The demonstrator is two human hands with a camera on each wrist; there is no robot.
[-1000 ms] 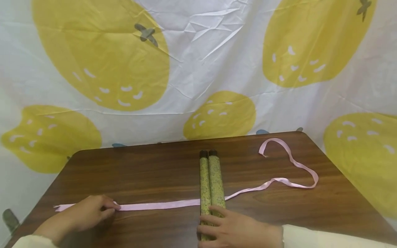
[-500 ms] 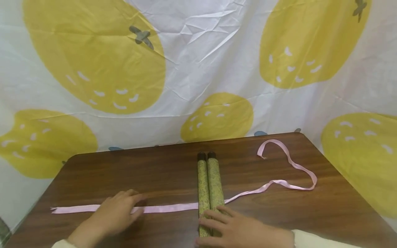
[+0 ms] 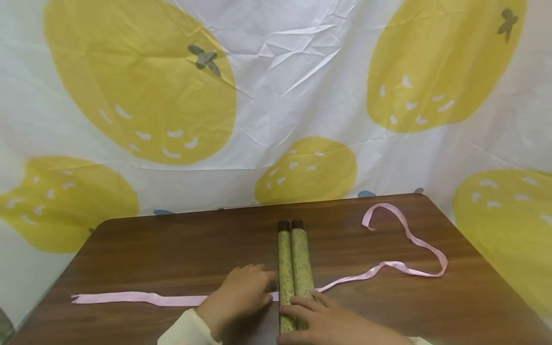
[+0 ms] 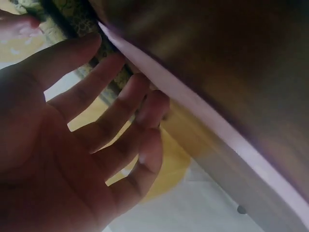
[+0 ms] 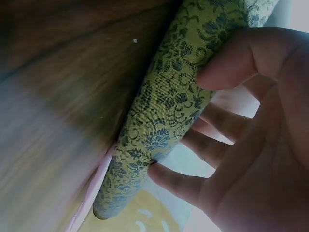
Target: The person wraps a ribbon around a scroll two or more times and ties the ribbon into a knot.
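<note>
A scroll (image 3: 302, 263), rolled from both sides into two parallel rolls, lies on the table; its yellow-green cloth bears a dark floral pattern, and dark knobs cap the far ends. Beneath it passes a pink ribbon (image 3: 180, 301), running out to either side. My right hand (image 3: 321, 318) rests across the near part of both rolls, thumb and fingertips touching the cloth in the right wrist view. Just left of the rolls is my left hand (image 3: 243, 294), over the ribbon. Its fingers (image 4: 133, 94) are loosely bent with nothing between them, fingertips close to the scroll.
The brown wood-grain table (image 3: 181, 254) has rounded far corners. On the right the ribbon's loose tail (image 3: 424, 245) curves back toward the far edge. A white curtain (image 3: 302, 110) printed with yellow lemons hangs behind and beside the table.
My left hand has let go of the ribbon and moved right along it to the scroll. The left stretch of ribbon now has a slight bend. The right hand stays on the rolls.
</note>
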